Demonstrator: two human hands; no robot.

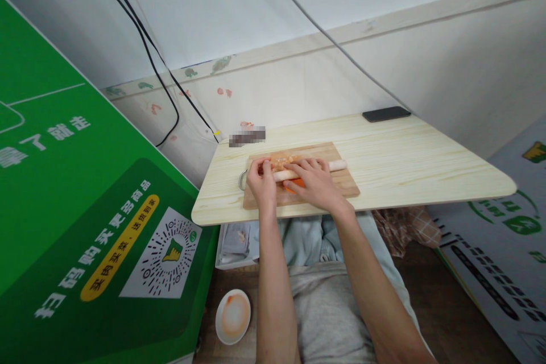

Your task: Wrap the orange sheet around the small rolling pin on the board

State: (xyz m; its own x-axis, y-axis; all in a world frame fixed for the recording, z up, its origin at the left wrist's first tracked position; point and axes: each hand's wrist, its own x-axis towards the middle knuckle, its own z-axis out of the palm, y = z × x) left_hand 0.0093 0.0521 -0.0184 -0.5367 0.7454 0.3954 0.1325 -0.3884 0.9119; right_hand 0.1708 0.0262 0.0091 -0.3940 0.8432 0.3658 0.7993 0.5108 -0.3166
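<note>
A pale wooden rolling pin (338, 165) lies across a wooden cutting board (344, 185), slightly tilted in view. My left hand (263, 182) is curled at the pin's left end, its fingers partly hidden. My right hand (316, 181) lies over the middle of the pin, palm down, fingers reaching across it. A flat orange piece (294, 185) that looks like dough shows under and in front of the pin, partly covered by my right hand. Behind the pin, orange lumps (285, 161) lie on the board; their kind is hard to make out.
The board rests near the front edge of a light wood-grain table (426, 165). A black phone (386, 114) lies at the back, and a blurred-out dark item (247, 136) is at the back left. An orange-stained white bowl (232, 317) stands on the floor. Green panel (51, 193) at left.
</note>
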